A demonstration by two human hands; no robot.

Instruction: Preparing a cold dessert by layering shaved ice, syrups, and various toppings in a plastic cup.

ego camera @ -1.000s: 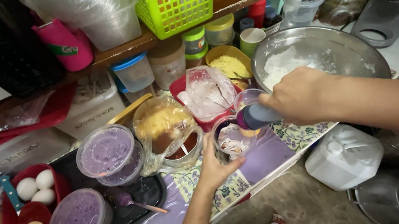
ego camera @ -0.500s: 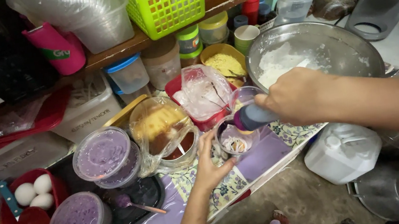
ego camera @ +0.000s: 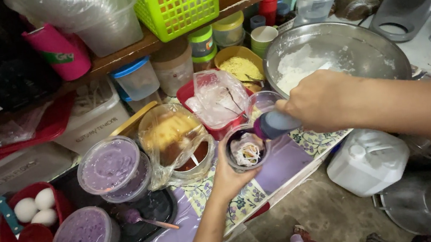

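Note:
My left hand [ego camera: 230, 175] cups a clear plastic cup [ego camera: 246, 147] from below and holds it just above the patterned counter; the cup holds pale shredded strips over dark contents. My right hand [ego camera: 316, 100] grips a purple scoop-like utensil [ego camera: 274, 124] whose end rests at the cup's right rim. A second clear cup [ego camera: 263, 101] stands just behind. A large steel bowl [ego camera: 373, 45] with white powder sits behind my right hand.
Two lidded tubs of purple paste [ego camera: 109, 167] [ego camera: 82, 241] rest on a black tray [ego camera: 155, 208] with a purple spoon. Red containers hold eggs [ego camera: 36, 207]. Bagged bowls [ego camera: 176, 138] [ego camera: 218, 101], a yellow-crumb bowl [ego camera: 241, 67], a green basket [ego camera: 176, 0], a white jug [ego camera: 367, 161] surround.
The view has drifted a little and the hands stay at the cup. My right hand with the purple utensil has moved slightly toward the cup's rim.

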